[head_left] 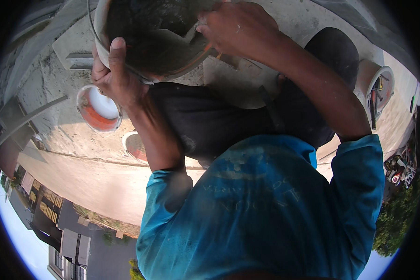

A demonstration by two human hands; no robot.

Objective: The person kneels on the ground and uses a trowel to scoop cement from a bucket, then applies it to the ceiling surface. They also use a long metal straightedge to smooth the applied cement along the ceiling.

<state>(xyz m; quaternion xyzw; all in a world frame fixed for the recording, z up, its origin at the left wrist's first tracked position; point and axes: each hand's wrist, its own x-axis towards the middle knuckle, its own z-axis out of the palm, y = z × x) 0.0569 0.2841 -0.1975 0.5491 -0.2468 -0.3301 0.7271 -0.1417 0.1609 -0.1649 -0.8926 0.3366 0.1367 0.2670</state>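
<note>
A large bucket [102, 35] with a pale rim and wire handle is tilted at the top of the view, with dark wet mix [144, 51] inside. My left hand [116, 74] is closed on its left rim, thumb over the edge. My right hand [240, 28] is closed above the bucket's right side, gripping what looks like a trowel [170, 36]; its flat grey blade dips into the mix. The handle is mostly hidden by my fingers.
Left of my left forearm stands an orange-stained bucket [100, 123] with white contents. A smaller container [134, 145] is partly behind that forearm. At far right, a bucket [363, 77] holds several hand tools. A concrete ledge [79, 172] runs beside me, with buildings and ground beyond.
</note>
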